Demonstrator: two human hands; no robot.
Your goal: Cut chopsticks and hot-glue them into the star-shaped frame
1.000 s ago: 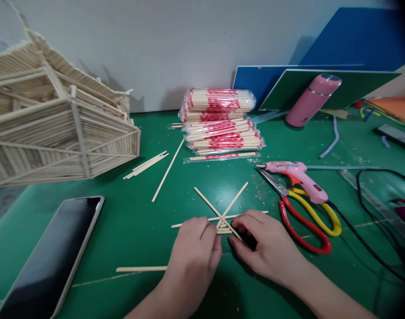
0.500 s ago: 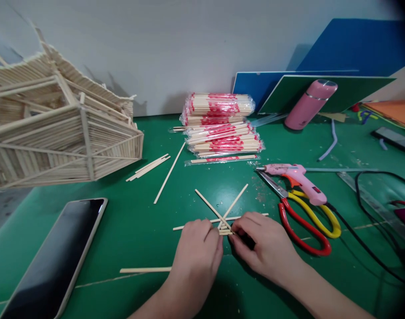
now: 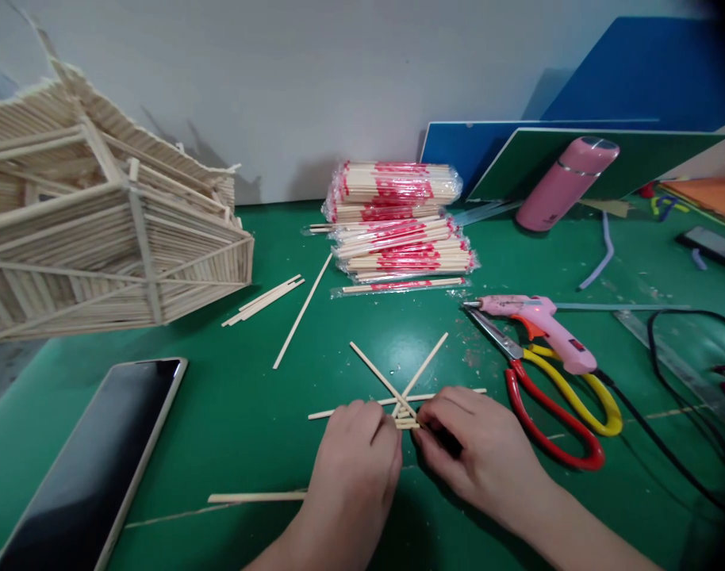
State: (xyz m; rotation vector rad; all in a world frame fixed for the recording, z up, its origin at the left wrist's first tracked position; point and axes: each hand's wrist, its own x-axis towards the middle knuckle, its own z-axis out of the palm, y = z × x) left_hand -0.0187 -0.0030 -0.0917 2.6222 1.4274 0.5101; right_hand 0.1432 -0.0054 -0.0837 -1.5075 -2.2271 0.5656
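Several thin wooden sticks (image 3: 379, 373) cross each other on the green table, with short pieces (image 3: 407, 423) lying where they meet. My left hand (image 3: 362, 460) is closed over the left side of this arrangement, its fingertips at the short pieces. On the right side, my right hand (image 3: 469, 436) pinches at the ends of the same pieces with thumb and index finger. The fingers hide exactly what each hand grips. A single stick (image 3: 255, 497) lies left of my left wrist.
A stick-built model (image 3: 142, 238) stands left, above a phone (image 3: 94, 468). Wrapped chopsticks (image 3: 398, 238) are piled behind the loose sticks (image 3: 267, 301). Scissors (image 3: 553, 404), a pink glue gun (image 3: 535, 317) with black cord and a pink bottle (image 3: 568, 184) are right.
The view has shifted slightly, so everything looks a little displaced or enlarged. Both hands keep the same pose at the crossed sticks.
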